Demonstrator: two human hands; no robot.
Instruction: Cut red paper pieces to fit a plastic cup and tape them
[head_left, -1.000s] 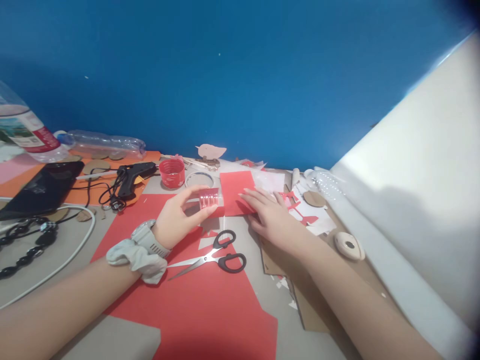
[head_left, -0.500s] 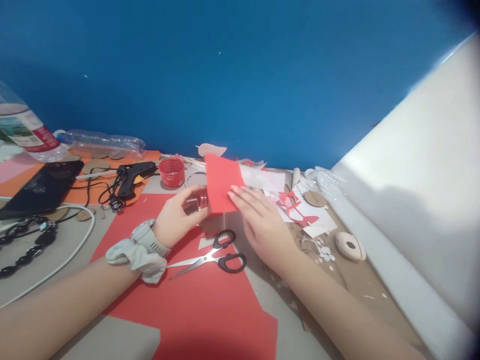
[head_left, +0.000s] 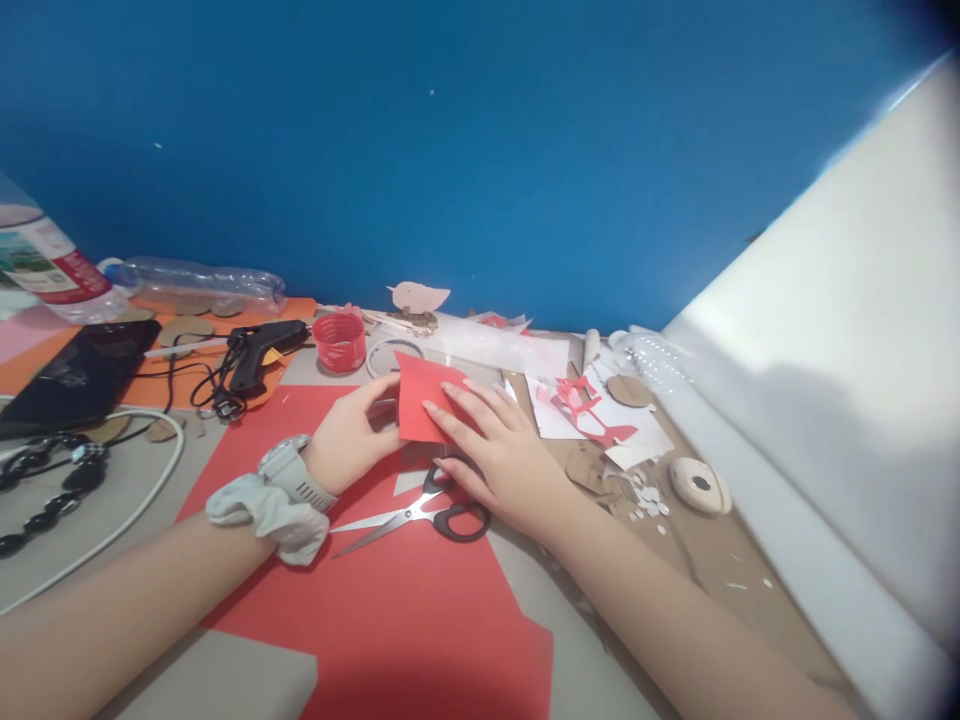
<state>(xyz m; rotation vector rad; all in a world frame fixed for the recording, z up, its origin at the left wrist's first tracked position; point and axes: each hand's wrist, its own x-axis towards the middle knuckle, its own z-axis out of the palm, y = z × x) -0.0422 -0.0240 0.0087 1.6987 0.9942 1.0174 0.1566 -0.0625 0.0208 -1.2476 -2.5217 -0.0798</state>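
A small sheet of red paper [head_left: 420, 405] is bent over, its left edge by my left hand [head_left: 352, 430]. That hand is curled, thumb and fingers around a clear ridged plastic piece mostly hidden behind the paper. My right hand [head_left: 499, 455] presses the sheet from the right with its fingers spread across it. Just below, black-handled scissors [head_left: 412, 515] lie with blades parted on a larger red sheet [head_left: 405, 610]. Beyond my left hand stands a short red ridged cup [head_left: 339, 345], beside a clear ring [head_left: 390, 357].
At left are a black glue gun [head_left: 259, 355], a dark phone [head_left: 82, 370], a beaded string [head_left: 56, 495], a white cable [head_left: 157, 490] and plastic bottles [head_left: 202, 283]. Right of my hands lie red paper scraps [head_left: 589, 405], cardboard and a white tape dispenser [head_left: 699, 485]. A blue wall rises behind.
The red paper has gone from nearly upright to lower and flatter, shifting slightly left. My right hand has followed, its fingers now farther over the sheet.
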